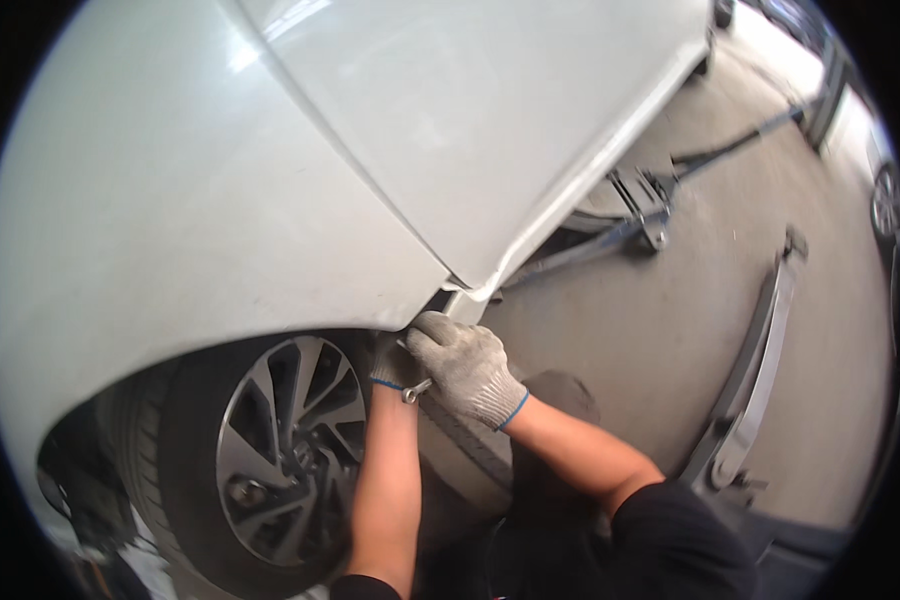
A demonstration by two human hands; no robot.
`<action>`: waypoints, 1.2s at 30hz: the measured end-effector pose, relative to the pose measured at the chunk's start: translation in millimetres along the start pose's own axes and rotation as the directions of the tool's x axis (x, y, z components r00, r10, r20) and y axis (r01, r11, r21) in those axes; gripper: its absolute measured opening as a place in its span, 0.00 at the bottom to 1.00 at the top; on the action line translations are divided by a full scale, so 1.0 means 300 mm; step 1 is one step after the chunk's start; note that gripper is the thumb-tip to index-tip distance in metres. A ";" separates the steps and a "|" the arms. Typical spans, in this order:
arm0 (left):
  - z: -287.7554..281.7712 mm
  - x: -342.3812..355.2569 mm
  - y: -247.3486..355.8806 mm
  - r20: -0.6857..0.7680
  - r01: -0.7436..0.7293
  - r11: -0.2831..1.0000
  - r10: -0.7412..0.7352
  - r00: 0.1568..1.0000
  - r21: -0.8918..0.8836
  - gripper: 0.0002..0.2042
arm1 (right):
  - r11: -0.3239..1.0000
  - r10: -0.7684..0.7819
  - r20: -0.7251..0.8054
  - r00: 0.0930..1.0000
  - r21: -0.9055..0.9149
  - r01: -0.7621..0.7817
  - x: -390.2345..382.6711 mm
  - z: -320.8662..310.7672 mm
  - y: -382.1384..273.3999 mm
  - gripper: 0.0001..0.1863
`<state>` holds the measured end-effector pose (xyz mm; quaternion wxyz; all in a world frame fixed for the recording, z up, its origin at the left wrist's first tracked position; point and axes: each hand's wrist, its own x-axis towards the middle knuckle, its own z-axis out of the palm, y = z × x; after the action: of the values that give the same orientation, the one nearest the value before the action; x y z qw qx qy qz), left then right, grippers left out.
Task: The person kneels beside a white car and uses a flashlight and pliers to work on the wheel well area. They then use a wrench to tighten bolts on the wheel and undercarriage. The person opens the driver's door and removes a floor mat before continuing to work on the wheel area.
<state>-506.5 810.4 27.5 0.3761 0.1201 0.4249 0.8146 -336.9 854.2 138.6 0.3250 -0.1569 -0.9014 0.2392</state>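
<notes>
Both my hands wear grey knit gloves with blue cuffs, and they meet at the lower rear corner of a white car's fender (220, 230). My right hand (462, 362) is closed round a wrench (411, 395), whose ring end sticks out below the glove toward my left wrist. The rest of the wrench is hidden in the glove. My left hand (390, 362) reaches up under the fender edge behind the right one, and its fingers are out of sight. Just above the hands is a dark gap beside the bottom corner of the white door (410, 130).
A tyre with a grey-and-black alloy wheel (295, 450) stands left of my forearms. Lift arms (625, 215) reach toward the car's sill. Another metal lift arm (755, 370) lies at the right over the concrete floor (610, 350). A second car (888, 200) is at the far right.
</notes>
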 end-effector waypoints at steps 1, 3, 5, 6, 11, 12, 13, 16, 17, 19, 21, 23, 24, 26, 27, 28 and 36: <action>0.001 0.005 0.004 0.007 -0.015 1.000 0.015 1.000 0.013 0.20 | 1.000 0.017 0.039 0.999 -0.008 -0.017 0.006 -0.006 -0.001 0.22; 0.007 0.000 -0.001 0.012 -0.022 0.999 0.022 1.000 0.035 0.21 | 1.000 -0.005 0.025 1.000 -0.002 0.005 -0.001 -0.007 0.011 0.22; 0.009 -0.001 -0.002 0.021 -0.020 0.998 0.018 1.000 0.057 0.21 | 1.000 -0.001 0.047 0.999 0.006 0.001 -0.003 -0.029 0.004 0.21; 0.008 -0.007 -0.005 0.018 -0.018 0.998 0.017 1.000 0.065 0.22 | 1.000 0.011 0.075 0.997 0.011 -0.012 -0.003 -0.041 -0.001 0.20; 0.006 -0.035 -0.022 -0.013 -0.075 0.991 0.077 0.997 0.113 0.23 | 0.999 0.025 0.120 0.992 -0.029 -0.022 0.010 -0.056 -0.008 0.17; 0.006 -0.046 -0.021 -0.024 -0.093 0.988 0.096 0.995 0.126 0.24 | 0.999 0.023 0.123 0.992 -0.037 -0.018 0.015 -0.050 -0.004 0.16; 0.006 -0.057 -0.020 -0.033 -0.106 0.985 0.112 0.993 0.138 0.24 | 0.999 0.021 0.125 0.992 -0.045 -0.015 0.019 -0.039 0.001 0.16; 0.004 -0.068 -0.028 -0.050 -0.135 0.978 0.144 0.988 0.157 0.25 | 1.000 0.008 0.115 0.993 -0.025 -0.005 0.017 -0.024 0.016 0.16; 0.001 -0.065 -0.025 -0.059 -0.149 0.974 0.161 0.985 0.171 0.25 | 1.000 0.010 0.139 0.990 -0.006 -0.010 0.025 -0.034 0.009 0.16; -0.003 -0.065 -0.032 -0.074 -0.170 0.967 0.187 0.980 0.190 0.26 | 1.000 0.020 0.173 0.985 0.004 -0.021 0.018 -0.050 -0.003 0.15; 0.007 -0.069 -0.041 -0.080 -0.182 0.961 0.202 0.976 0.209 0.26 | 1.000 0.015 0.180 0.984 0.024 -0.020 0.014 -0.053 0.003 0.14; 0.014 -0.078 -0.048 -0.082 -0.190 0.957 0.213 0.974 0.221 0.27 | 0.998 -0.009 0.172 0.985 0.055 -0.001 0.011 -0.037 0.016 0.13; 0.018 -0.075 -0.051 -0.080 -0.195 0.955 0.217 0.973 0.224 0.27 | 0.998 -0.021 0.123 0.992 0.060 0.014 0.011 -0.025 0.020 0.11; 0.020 -0.072 -0.050 -0.079 -0.201 0.950 0.226 0.971 0.239 0.28 | 0.998 -0.005 0.096 0.995 0.062 -0.001 0.023 -0.007 0.020 0.10; 0.021 -0.064 -0.052 -0.080 -0.204 0.948 0.230 0.970 0.243 0.28 | 0.998 0.002 0.084 0.996 0.065 -0.007 0.026 -0.003 0.019 0.09; 0.018 -0.065 -0.054 -0.078 -0.203 0.947 0.229 0.970 0.248 0.29 | 0.999 0.017 0.100 0.995 0.038 -0.021 0.022 -0.005 0.012 0.08; 0.028 -0.050 -0.069 -0.056 -0.216 0.937 0.240 0.969 0.275 0.31 | 0.989 -0.083 0.106 0.991 0.131 0.069 0.006 -0.050 0.060 0.12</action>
<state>-481.3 812.2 18.1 0.2402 0.1819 0.5300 0.7927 -326.0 875.0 140.2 0.2927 -0.0878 -0.9062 0.2921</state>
